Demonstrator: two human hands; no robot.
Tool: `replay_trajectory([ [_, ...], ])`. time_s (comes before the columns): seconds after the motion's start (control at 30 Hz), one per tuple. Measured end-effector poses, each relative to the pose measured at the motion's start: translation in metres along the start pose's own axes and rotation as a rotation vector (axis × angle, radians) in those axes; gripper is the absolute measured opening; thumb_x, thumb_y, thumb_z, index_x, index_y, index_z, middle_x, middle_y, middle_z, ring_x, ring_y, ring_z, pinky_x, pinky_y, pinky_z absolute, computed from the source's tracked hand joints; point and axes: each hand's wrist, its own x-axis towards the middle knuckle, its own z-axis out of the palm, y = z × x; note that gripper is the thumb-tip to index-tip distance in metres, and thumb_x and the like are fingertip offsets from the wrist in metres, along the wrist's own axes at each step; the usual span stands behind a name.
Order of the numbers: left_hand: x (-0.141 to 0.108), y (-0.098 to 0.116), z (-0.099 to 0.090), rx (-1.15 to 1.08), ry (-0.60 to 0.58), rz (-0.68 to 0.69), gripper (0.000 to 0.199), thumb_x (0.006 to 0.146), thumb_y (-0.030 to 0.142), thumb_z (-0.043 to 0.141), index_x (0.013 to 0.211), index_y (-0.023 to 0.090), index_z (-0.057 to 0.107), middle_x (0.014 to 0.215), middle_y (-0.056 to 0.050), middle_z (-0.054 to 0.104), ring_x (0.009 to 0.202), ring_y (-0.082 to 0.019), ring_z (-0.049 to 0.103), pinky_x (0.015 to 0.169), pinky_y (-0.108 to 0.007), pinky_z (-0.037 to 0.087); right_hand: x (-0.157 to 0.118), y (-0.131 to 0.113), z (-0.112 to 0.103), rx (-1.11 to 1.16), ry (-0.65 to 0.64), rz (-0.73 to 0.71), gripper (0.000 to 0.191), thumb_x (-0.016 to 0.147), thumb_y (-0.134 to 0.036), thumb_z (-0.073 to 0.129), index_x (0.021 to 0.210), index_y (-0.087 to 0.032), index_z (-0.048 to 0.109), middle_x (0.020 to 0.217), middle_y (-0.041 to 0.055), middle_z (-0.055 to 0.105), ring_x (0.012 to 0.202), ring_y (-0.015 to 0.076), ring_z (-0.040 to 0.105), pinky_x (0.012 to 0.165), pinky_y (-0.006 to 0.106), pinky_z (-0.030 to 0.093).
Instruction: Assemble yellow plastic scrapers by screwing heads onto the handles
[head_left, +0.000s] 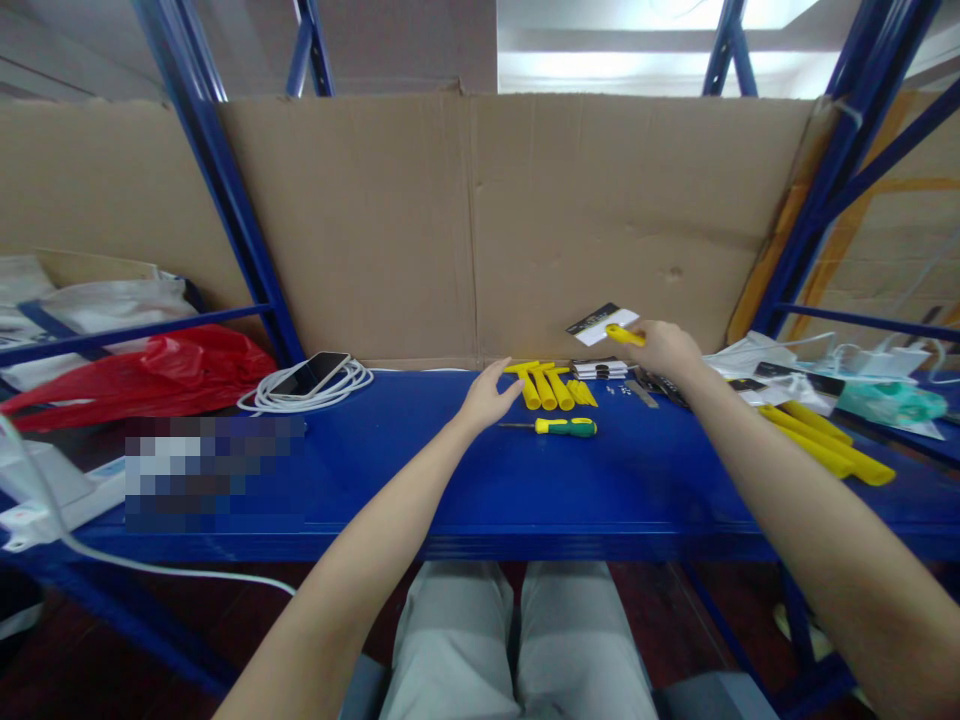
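Note:
My left hand (pixel 489 398) is at the left end of a row of yellow T-shaped handles (pixel 547 388), its fingers apart and near the leftmost one. My right hand (pixel 666 350) is raised above the back of the table, closed on a yellow piece (pixel 625 335). A black and white card (pixel 600 324) shows just left of that piece; whether my fingers also hold it is unclear. Small yellow pieces (pixel 581 393) lie right of the handles. In front of them rests a green and yellow screwdriver (pixel 566 427), its shaft pointing left.
Stacked cards (pixel 600 369), small metal bits and a flat metal strip (pixel 643 395) lie at the back. Long yellow tubes (pixel 832 445) are on the right. A phone (pixel 311 374) with white cable, a red bag (pixel 157 370) and a cardboard wall (pixel 360 230) surround the blue table (pixel 360 480).

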Motion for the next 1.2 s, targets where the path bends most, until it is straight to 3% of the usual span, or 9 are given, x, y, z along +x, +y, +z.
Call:
replay_trajectory([
  [0.2, 0.000, -0.001, 0.008, -0.225, 0.002, -0.089, 0.049, 0.079, 0.030, 0.057, 0.125, 0.012, 0.049, 0.133, -0.015, 0.049, 0.124, -0.024, 0.044, 0.105, -0.036, 0.031, -0.006, -0.088, 0.020, 0.278, -0.037, -0.176, 0.031, 0.076, -0.028, 0.054, 0.102, -0.016, 0.066, 0.098, 0.0115, 0.068, 0.088, 0.0242, 0.062, 0.071, 0.031, 0.044],
  [0.33, 0.001, -0.004, 0.008, -0.377, 0.051, -0.036, 0.037, 0.079, 0.025, 0.057, 0.115, 0.014, 0.056, 0.120, -0.012, 0.060, 0.114, -0.023, 0.053, 0.098, -0.036, 0.037, -0.018, -0.115, 0.032, 0.341, -0.072, -0.218, 0.025, 0.077, -0.028, 0.054, 0.096, -0.016, 0.065, 0.097, 0.0118, 0.068, 0.089, 0.0240, 0.061, 0.073, 0.031, 0.043],
  [0.53, 0.005, -0.001, 0.007, -0.467, 0.177, -0.054, 0.013, 0.079, 0.024, 0.057, 0.084, 0.015, 0.064, 0.097, -0.009, 0.069, 0.096, -0.021, 0.062, 0.090, -0.034, 0.043, -0.035, -0.116, 0.039, 0.401, -0.058, -0.223, 0.020, 0.080, -0.030, 0.055, 0.094, -0.018, 0.061, 0.094, 0.0100, 0.068, 0.087, 0.0217, 0.062, 0.071, 0.029, 0.043],
  [0.63, 0.005, 0.002, 0.010, -0.599, 0.166, 0.020, 0.016, 0.079, 0.020, 0.054, 0.093, 0.016, 0.061, 0.103, -0.009, 0.068, 0.099, -0.018, 0.061, 0.092, -0.031, 0.042, -0.040, -0.116, 0.039, 0.412, -0.058, -0.202, 0.018, 0.081, -0.030, 0.053, 0.094, -0.018, 0.059, 0.096, 0.0110, 0.067, 0.090, 0.0227, 0.061, 0.072, 0.030, 0.043],
  [0.77, 0.002, 0.003, 0.015, -0.654, 0.095, 0.077, 0.036, 0.078, 0.018, 0.056, 0.114, 0.016, 0.054, 0.121, -0.011, 0.059, 0.111, -0.018, 0.056, 0.098, -0.031, 0.038, -0.044, -0.120, 0.038, 0.380, -0.051, -0.198, 0.019, 0.081, -0.030, 0.053, 0.095, -0.018, 0.057, 0.098, 0.0121, 0.067, 0.091, 0.0248, 0.061, 0.072, 0.031, 0.042],
  [0.9, 0.000, 0.003, 0.016, -0.608, -0.043, 0.056, 0.037, 0.078, 0.025, 0.057, 0.113, 0.013, 0.058, 0.120, -0.012, 0.060, 0.111, -0.021, 0.055, 0.099, -0.034, 0.037, -0.051, -0.125, 0.035, 0.350, -0.051, -0.213, 0.020, 0.081, -0.028, 0.053, 0.098, -0.017, 0.054, 0.097, 0.0134, 0.066, 0.089, 0.0258, 0.062, 0.070, 0.032, 0.042],
  [1.0, 0.001, 0.003, 0.016, -0.620, -0.050, 0.014, 0.037, 0.078, 0.027, 0.057, 0.112, 0.014, 0.060, 0.121, -0.010, 0.060, 0.114, -0.022, 0.053, 0.100, -0.035, 0.035, -0.054, -0.127, 0.037, 0.374, -0.058, -0.248, 0.025, 0.080, -0.025, 0.053, 0.103, -0.015, 0.051, 0.096, 0.0148, 0.066, 0.087, 0.0266, 0.062, 0.071, 0.034, 0.043],
  [1.1, 0.003, 0.005, 0.014, -0.670, 0.029, -0.062, 0.033, 0.078, 0.023, 0.055, 0.109, 0.014, 0.062, 0.120, -0.010, 0.061, 0.114, -0.022, 0.054, 0.100, -0.035, 0.036, -0.052, -0.129, 0.044, 0.553, -0.051, -0.263, 0.038, 0.078, -0.028, 0.056, 0.112, -0.014, 0.047, 0.093, 0.0136, 0.066, 0.085, 0.0252, 0.062, 0.072, 0.034, 0.044],
  [1.2, 0.005, 0.007, 0.010, -0.720, 0.148, -0.163, 0.027, 0.076, 0.019, 0.055, 0.101, 0.013, 0.066, 0.110, -0.009, 0.066, 0.109, -0.023, 0.057, 0.098, -0.036, 0.037, -0.046, -0.128, 0.050, 0.912, -0.115, -0.191, 0.053, 0.077, -0.029, 0.058, 0.123, -0.012, 0.039, 0.085, 0.0090, 0.066, 0.080, 0.0206, 0.062, 0.071, 0.032, 0.046],
])
